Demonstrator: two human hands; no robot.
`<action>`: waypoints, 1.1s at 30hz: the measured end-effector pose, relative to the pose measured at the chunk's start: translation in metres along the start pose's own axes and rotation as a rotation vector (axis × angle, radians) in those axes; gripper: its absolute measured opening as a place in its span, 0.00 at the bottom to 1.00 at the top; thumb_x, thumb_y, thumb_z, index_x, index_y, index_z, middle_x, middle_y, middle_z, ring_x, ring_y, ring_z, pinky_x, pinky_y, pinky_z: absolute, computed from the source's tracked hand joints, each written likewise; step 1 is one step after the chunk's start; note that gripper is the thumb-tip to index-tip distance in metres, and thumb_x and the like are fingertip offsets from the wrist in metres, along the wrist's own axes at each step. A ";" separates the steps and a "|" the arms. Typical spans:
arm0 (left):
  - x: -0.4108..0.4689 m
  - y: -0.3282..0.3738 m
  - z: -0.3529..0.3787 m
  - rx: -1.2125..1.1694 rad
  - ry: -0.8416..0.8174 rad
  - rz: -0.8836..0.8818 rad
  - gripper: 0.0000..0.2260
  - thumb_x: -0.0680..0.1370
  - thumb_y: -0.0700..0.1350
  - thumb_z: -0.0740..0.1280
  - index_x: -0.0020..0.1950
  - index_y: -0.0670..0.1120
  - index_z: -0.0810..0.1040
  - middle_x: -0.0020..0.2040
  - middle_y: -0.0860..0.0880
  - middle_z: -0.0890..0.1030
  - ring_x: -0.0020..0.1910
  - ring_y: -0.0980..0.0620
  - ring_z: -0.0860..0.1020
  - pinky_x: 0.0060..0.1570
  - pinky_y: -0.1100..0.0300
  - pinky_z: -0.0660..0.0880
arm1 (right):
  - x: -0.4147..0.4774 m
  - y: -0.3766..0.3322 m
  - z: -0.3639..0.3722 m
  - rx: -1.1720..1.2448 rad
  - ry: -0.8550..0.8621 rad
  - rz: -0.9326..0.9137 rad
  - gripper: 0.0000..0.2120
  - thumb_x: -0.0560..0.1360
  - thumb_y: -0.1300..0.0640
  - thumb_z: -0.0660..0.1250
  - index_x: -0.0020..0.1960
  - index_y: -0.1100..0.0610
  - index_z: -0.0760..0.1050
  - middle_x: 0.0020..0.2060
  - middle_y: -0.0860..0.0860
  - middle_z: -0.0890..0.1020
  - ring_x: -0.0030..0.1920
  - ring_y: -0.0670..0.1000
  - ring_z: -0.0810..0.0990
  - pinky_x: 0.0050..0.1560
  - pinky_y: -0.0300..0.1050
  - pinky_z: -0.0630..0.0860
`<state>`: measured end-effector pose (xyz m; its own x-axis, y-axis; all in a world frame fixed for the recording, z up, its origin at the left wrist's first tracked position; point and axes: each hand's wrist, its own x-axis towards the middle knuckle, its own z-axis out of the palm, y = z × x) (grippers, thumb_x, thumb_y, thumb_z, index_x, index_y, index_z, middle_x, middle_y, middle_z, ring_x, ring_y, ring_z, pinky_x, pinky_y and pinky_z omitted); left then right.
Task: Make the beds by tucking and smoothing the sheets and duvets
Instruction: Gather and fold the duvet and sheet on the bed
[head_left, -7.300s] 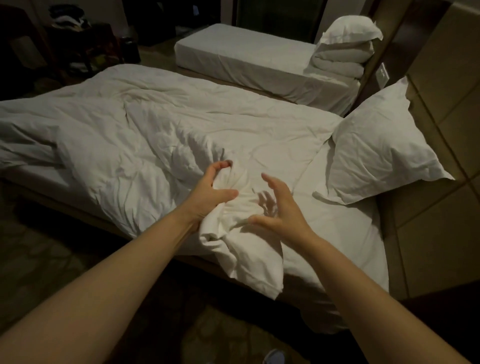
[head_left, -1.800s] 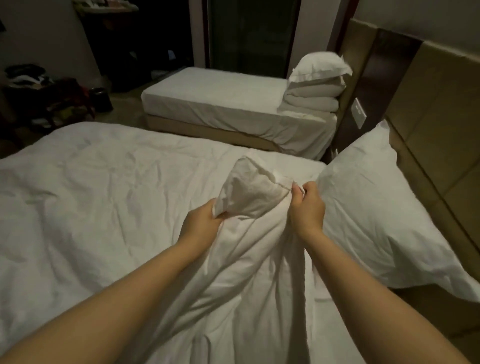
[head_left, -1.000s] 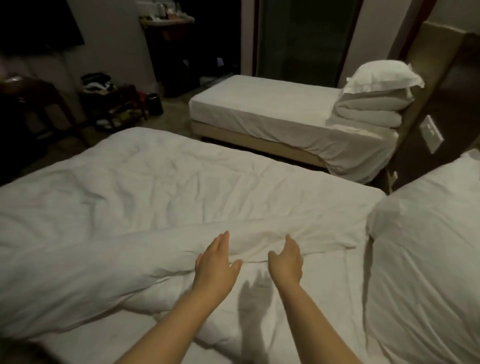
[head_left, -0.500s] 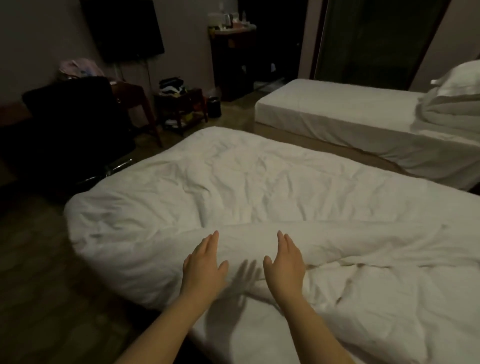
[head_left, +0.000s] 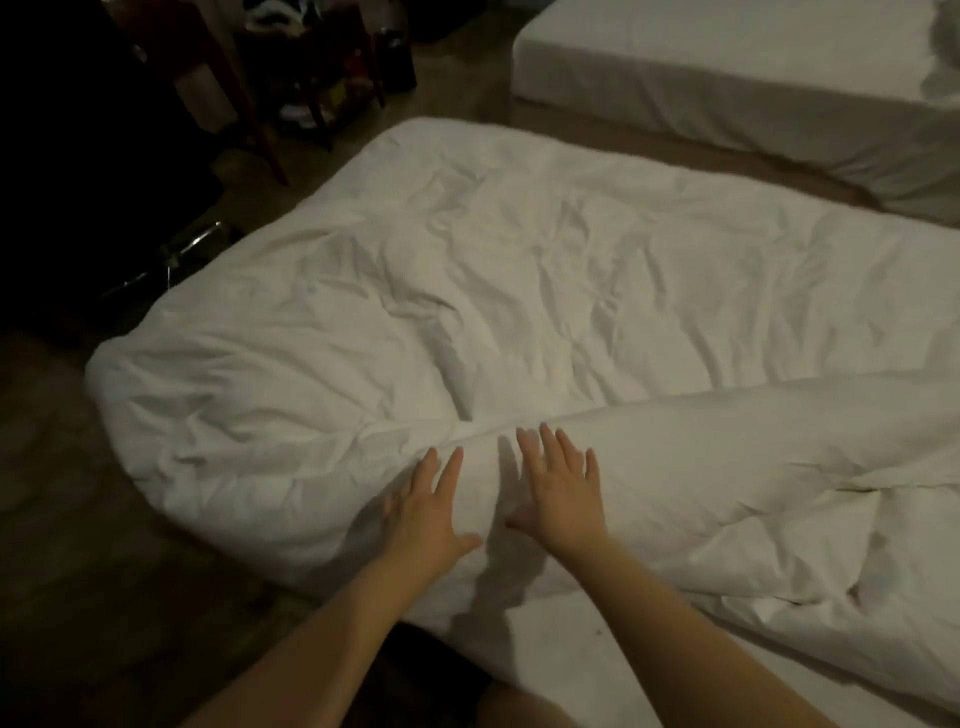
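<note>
A crumpled white duvet (head_left: 519, 291) covers the near bed, with a long thick fold running along its near side from the middle to the right. My left hand (head_left: 428, 512) and my right hand (head_left: 558, 491) lie flat on that fold side by side, palms down, fingers straight and spread. Neither hand holds any fabric. A strip of bare white sheet (head_left: 597, 675) shows below the duvet's near edge.
A second bed (head_left: 727, 78) with a white sheet stands at the back right, across a strip of floor. Dark furniture and clutter (head_left: 311, 67) fill the back left. Dark floor (head_left: 104, 571) runs along the near bed's left side.
I let go of the duvet edge and laid both hands flat on it. My view has swung left toward the foot of the bed, and my hands have slid that way along the fold.
</note>
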<state>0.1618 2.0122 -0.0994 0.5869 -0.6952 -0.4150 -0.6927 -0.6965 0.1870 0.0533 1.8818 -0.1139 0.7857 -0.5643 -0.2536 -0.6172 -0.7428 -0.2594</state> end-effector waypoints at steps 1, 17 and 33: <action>0.017 -0.012 -0.004 0.018 -0.004 -0.001 0.46 0.72 0.61 0.67 0.76 0.57 0.36 0.77 0.49 0.40 0.76 0.47 0.46 0.73 0.49 0.49 | 0.025 -0.007 0.000 -0.025 -0.036 -0.019 0.50 0.70 0.39 0.69 0.78 0.48 0.40 0.78 0.53 0.45 0.77 0.55 0.43 0.74 0.59 0.41; 0.165 -0.093 0.036 0.177 -0.486 0.279 0.40 0.69 0.61 0.69 0.74 0.48 0.57 0.67 0.45 0.73 0.63 0.44 0.73 0.57 0.53 0.69 | 0.127 -0.039 0.063 -0.302 -0.535 -0.052 0.31 0.66 0.39 0.73 0.65 0.50 0.71 0.61 0.52 0.73 0.61 0.54 0.72 0.63 0.48 0.66; 0.079 -0.143 -0.003 -0.009 -0.813 0.557 0.17 0.76 0.50 0.66 0.61 0.43 0.76 0.57 0.45 0.78 0.54 0.46 0.76 0.54 0.55 0.74 | 0.041 -0.159 0.048 -0.132 -0.820 0.212 0.22 0.73 0.45 0.69 0.63 0.54 0.74 0.55 0.52 0.79 0.54 0.53 0.78 0.53 0.46 0.71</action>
<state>0.3089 2.0561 -0.1560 -0.2914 -0.5925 -0.7510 -0.7778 -0.3102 0.5466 0.1816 1.9939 -0.1274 0.3444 -0.2945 -0.8914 -0.6977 -0.7156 -0.0331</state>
